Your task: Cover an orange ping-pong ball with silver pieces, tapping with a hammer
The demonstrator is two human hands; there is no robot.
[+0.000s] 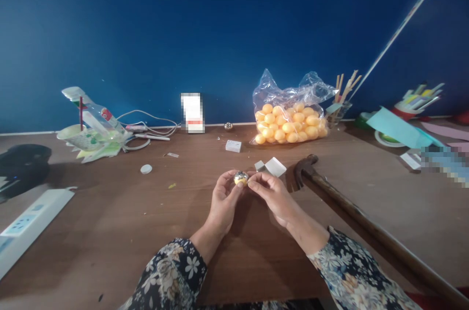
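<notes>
My left hand point(224, 196) grips a small shiny ball point(241, 177) between thumb and fingers. Its upper part looks silver and mirror-like, its lower part yellow. Close against the ball's right side, my right hand point(270, 194) has its thumb and fingertips pinched together. Whatever sits between those fingertips is too small to make out. Both hands are over the brown table, with a small open white box point(274, 166) just beyond the right one. To its right lies a claw hammer point(340, 197) with a wooden handle.
A clear bag of yellow balls point(287, 124) stands by the blue wall. Near it are a small white box point(233, 145) and a shiny silver piece point(228, 126). A power strip point(36, 224) lies left, a white cap point(145, 169) closer in. A pen holder point(405, 110) stands right.
</notes>
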